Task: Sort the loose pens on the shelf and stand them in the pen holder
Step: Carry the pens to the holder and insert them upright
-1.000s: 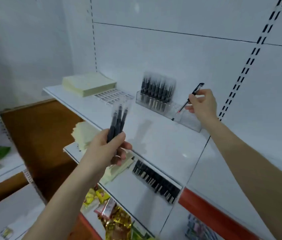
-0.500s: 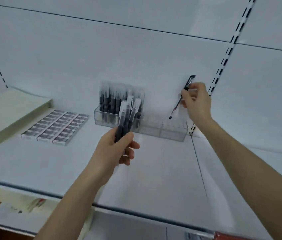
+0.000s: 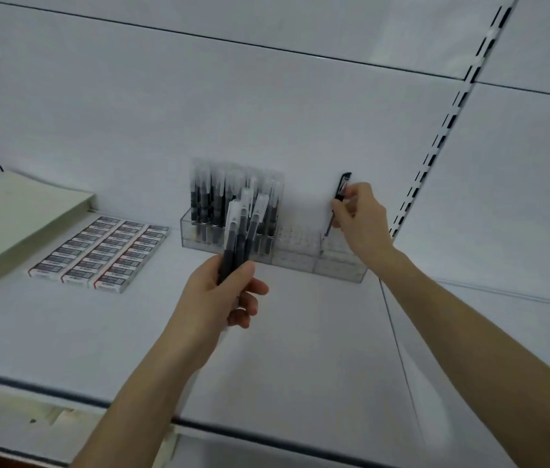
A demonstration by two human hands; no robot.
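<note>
A clear plastic pen holder (image 3: 300, 260) stands against the back wall of the white shelf (image 3: 300, 349). Its left section is filled with several upright black pens with frosted caps (image 3: 213, 197). My left hand (image 3: 223, 298) grips a bundle of three such pens (image 3: 243, 228), held upright in front of the holder. My right hand (image 3: 359, 219) pinches a thin black pen (image 3: 341, 190) nearly upright, its tip down inside the holder's right section.
Rows of small boxed erasers (image 3: 101, 253) lie left of the holder. A stack of pale green paper (image 3: 13, 221) sits at the far left. A slotted upright rail (image 3: 442, 136) runs up the back wall on the right.
The view has closed in on the shelf. My right hand has brought the thin pen from a slant to nearly upright, with its tip lowered into the holder. My left hand's bundle stays raised.
</note>
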